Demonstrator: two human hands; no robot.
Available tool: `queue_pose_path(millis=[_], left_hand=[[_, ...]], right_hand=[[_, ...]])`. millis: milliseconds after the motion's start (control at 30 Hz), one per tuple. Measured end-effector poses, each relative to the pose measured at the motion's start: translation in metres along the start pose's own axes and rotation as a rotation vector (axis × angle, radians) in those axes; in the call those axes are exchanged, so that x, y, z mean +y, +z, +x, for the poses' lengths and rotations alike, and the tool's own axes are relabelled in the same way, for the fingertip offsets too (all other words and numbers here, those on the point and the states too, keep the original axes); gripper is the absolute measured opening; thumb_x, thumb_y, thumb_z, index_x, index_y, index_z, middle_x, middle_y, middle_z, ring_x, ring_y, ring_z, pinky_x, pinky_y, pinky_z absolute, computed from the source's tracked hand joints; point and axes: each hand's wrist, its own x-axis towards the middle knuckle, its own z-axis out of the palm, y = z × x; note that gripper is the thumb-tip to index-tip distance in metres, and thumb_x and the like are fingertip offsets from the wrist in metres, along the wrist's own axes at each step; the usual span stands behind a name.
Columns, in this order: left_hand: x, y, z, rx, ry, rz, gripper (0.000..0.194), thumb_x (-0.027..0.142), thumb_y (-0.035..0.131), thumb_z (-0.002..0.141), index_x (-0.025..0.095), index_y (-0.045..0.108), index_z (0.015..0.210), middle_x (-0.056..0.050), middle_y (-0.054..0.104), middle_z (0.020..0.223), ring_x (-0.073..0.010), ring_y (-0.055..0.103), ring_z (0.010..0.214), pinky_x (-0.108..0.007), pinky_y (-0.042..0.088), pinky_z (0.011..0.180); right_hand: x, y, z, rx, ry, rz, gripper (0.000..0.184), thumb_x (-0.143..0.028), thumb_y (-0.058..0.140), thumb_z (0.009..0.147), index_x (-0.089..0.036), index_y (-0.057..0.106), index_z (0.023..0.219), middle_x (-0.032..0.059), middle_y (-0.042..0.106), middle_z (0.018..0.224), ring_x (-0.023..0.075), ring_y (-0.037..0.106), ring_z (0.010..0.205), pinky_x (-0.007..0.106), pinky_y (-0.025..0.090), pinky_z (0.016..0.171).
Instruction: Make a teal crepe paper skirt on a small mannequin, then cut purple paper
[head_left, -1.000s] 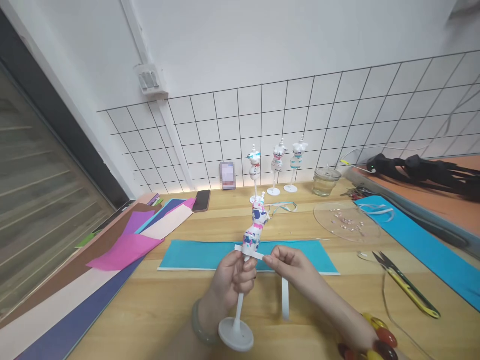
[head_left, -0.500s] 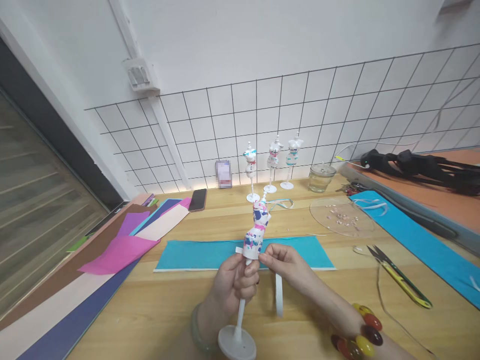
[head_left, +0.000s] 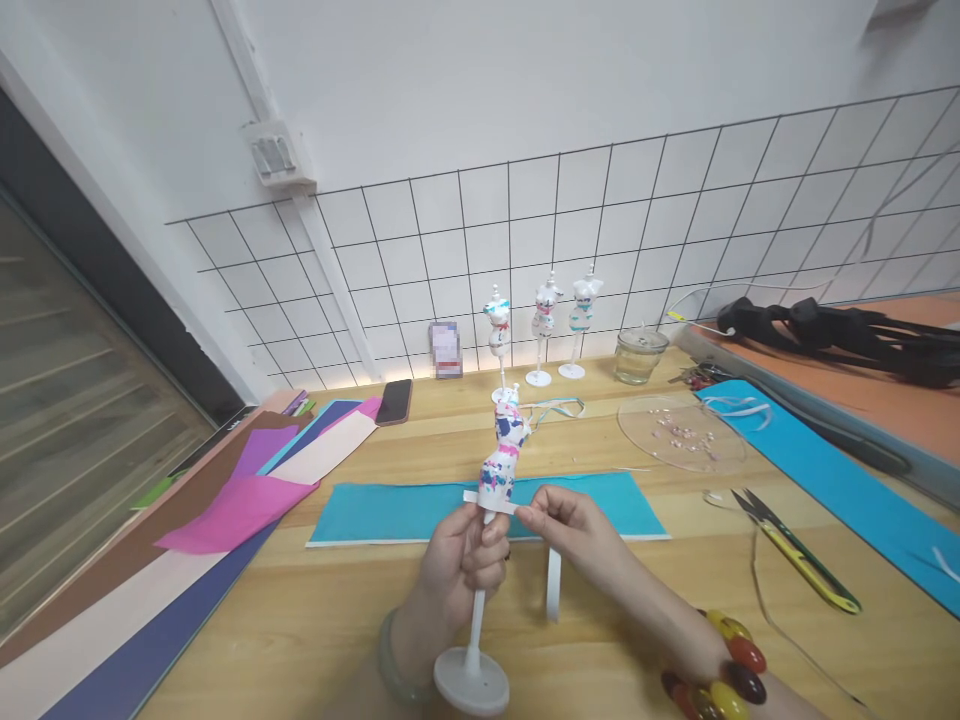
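A miniature dress form, white with blue and pink patches, leans slightly in front of me. My left hand is closed around its stand just below the torso, the round base hanging underneath. Between the fingertips of my right hand is a narrow white ribbon. One stretch of it runs from those fingers to the bottom of the torso, and a short end pokes out on the left side; the longer tail dangles below my right hand. Behind both hands lies a turquoise cloth strip with a white lower edge.
Three more dress forms stand along the wall beside a glass of liquid. Yellow-handled thread snips and a clear plate with small beads lie rightward. Coloured fabric sheets and a phone are leftward.
My right hand has drawn the ribbon slightly away from the torso, so a stretch now shows between them. The dress form has shifted a little to the left.
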Motion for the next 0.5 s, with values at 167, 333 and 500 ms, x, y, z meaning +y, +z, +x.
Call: queue_pose_path(millis=[167, 333, 500], left_hand=[[-0.0035, 0.0014, -0.0003, -0.011, -0.03, -0.05, 0.027, 0.024, 0.043, 0.083, 0.006, 0.05, 0.065, 0.005, 0.038, 0.055, 0.0025, 0.009, 0.032, -0.008, 0.013, 0.026], [-0.0039, 0.0013, 0.0003, -0.041, -0.064, -0.041, 0.031, 0.026, 0.042, 0.084, 0.007, 0.05, 0.061, 0.006, 0.036, 0.049, 0.002, 0.008, 0.031, -0.008, 0.012, 0.025], [-0.0035, 0.0018, 0.0006, -0.113, -0.133, 0.028, 0.038, 0.033, 0.039, 0.085, 0.008, 0.053, 0.059, 0.008, 0.027, 0.036, 0.0002, 0.009, 0.027, -0.01, 0.009, 0.025]], right_hand=[[0.0015, 0.0009, 0.0021, -0.037, -0.005, 0.082, 0.038, -0.05, 0.058, 0.072, -0.018, 0.042, 0.058, -0.0069, 0.034, 0.052, 0.0077, 0.027, 0.05, 0.022, 0.02, 0.046], [0.0033, -0.0004, 0.0051, -0.091, 0.025, 0.186, 0.041, -0.054, 0.062, 0.067, -0.016, 0.047, 0.059, -0.0072, 0.037, 0.05, 0.0064, 0.027, 0.048, 0.021, 0.021, 0.046], [0.0084, -0.002, 0.006, -0.208, 0.049, 0.301, 0.036, -0.05, 0.064, 0.069, -0.016, 0.054, 0.079, -0.0062, 0.045, 0.05, 0.0064, 0.03, 0.046, 0.021, 0.024, 0.047]])
